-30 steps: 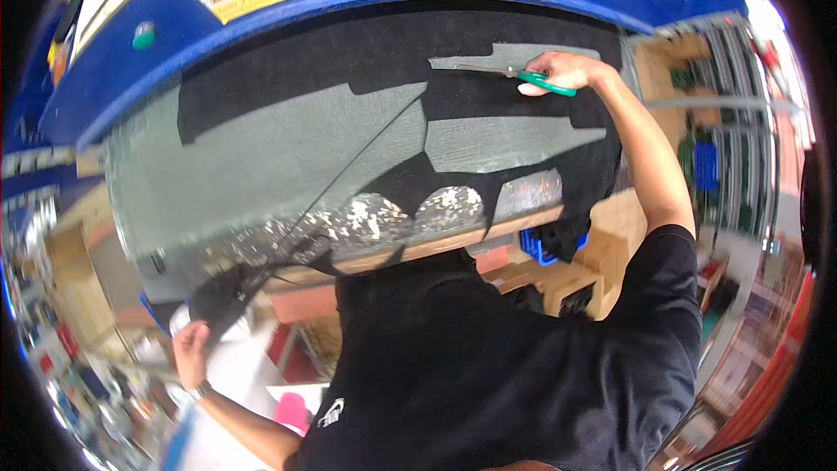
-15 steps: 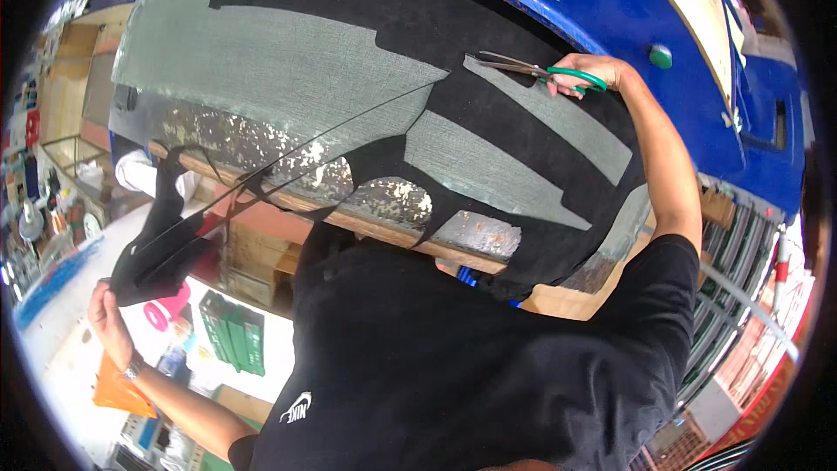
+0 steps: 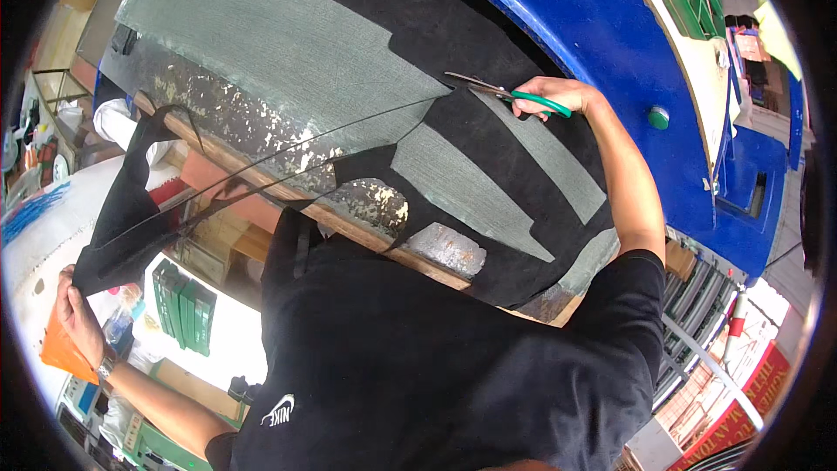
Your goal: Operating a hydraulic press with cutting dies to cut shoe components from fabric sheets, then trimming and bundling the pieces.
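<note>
My right hand [image 3: 558, 96] grips a pair of scissors [image 3: 542, 103] with green handles. Their blades point left, over the black sheet material [image 3: 488, 148] near where its thin strips meet. Pieces have been cut out of this sheet, leaving gaps with the grey-green board [image 3: 261, 44] showing through. Out to the left, my left hand [image 3: 80, 318] pinches a corner of a loose black piece [image 3: 122, 240]. Thin black strips stretch taut from that piece across the board to the sheet near the scissors' tips.
A wooden edge [image 3: 288, 196] runs along the board's near side, close to my body. Behind the board rises a blue panel [image 3: 602, 44] with a green knob [image 3: 658, 117]. Green boxes [image 3: 183, 305] and an orange item [image 3: 63, 344] lie on a white surface at lower left.
My left hand has drawn the loose black piece farther left and down, pulling the strips along. The scissors have shifted left to the strips' junction. The whole view has turned slightly.
</note>
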{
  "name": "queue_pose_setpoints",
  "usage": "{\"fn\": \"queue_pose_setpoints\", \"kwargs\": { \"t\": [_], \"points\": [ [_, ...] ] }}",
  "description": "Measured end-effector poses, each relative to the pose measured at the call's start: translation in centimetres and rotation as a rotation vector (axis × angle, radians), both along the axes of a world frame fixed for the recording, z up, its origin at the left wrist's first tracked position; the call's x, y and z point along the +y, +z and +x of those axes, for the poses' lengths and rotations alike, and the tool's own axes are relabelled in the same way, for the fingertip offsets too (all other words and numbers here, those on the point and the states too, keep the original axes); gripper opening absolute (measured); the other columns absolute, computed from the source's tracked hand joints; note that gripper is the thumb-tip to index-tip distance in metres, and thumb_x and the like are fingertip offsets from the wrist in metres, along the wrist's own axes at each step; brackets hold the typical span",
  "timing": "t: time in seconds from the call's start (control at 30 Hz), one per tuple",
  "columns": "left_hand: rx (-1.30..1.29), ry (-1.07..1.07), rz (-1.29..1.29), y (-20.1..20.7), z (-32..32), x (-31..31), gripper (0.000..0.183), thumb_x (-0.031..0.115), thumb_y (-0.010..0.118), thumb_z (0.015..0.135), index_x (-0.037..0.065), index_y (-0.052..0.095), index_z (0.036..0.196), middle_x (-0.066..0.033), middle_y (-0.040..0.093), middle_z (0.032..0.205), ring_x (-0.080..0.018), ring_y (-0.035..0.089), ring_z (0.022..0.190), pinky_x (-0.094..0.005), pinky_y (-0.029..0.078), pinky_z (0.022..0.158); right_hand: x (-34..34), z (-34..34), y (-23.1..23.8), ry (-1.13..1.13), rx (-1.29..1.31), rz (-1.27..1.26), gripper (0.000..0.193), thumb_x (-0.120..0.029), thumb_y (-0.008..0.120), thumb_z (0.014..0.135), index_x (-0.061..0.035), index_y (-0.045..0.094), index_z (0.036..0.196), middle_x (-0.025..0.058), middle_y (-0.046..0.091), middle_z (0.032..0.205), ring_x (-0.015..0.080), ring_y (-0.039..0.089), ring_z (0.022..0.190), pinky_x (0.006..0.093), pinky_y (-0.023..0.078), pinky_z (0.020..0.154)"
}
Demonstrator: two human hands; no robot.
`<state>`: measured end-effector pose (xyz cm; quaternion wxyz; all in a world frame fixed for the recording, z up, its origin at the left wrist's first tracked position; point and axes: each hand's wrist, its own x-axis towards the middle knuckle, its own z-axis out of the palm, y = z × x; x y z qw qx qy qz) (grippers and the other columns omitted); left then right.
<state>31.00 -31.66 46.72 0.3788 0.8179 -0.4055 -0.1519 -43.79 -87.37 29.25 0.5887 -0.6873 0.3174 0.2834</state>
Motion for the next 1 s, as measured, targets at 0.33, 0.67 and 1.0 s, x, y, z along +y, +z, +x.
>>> {"fn": "queue_pose_setpoints", "kwargs": {
  "t": [0.33,0.67,1.0],
  "points": [
    [-0.027,0.085,0.069,-2.0,-2.7,1.3,0.029,0.018,0.056,0.105,-0.002,0.065,0.123,-0.0131,0.063,0.130,-0.0224,0.055,0.125,-0.0381,0.038,0.112,-0.2,4.6,2.3,0.188,0.135,-0.227,0.047,-0.049,0.081,0.083,-0.0074,0.061,0.074,-0.0049,0.047,0.063,0.0096,0.045,0.063,0.0329,0.036,0.058],
    [0.021,0.098,0.124,-4.4,-6.9,0.9,0.026,0.019,0.056,0.105,-0.003,0.064,0.115,-0.0077,0.065,0.116,-0.0150,0.057,0.110,-0.0301,0.043,0.101,-0.5,6.3,2.2,0.306,0.056,-0.376,0.046,-0.036,0.087,0.076,-0.0033,0.059,0.061,0.0021,0.050,0.052,0.0132,0.048,0.053,0.0375,0.037,0.052],
    [0.181,-0.054,0.103,-10.2,-7.5,-7.7,0.045,0.028,0.047,0.108,-0.006,0.057,0.137,-0.0166,0.059,0.140,-0.0250,0.056,0.128,-0.0388,0.042,0.111,16.7,1.5,2.5,-0.447,-0.114,-0.422,0.048,-0.049,0.079,0.085,-0.0044,0.062,0.091,0.0049,0.059,0.078,0.0148,0.053,0.075,0.0366,0.047,0.069]
  ]
}}
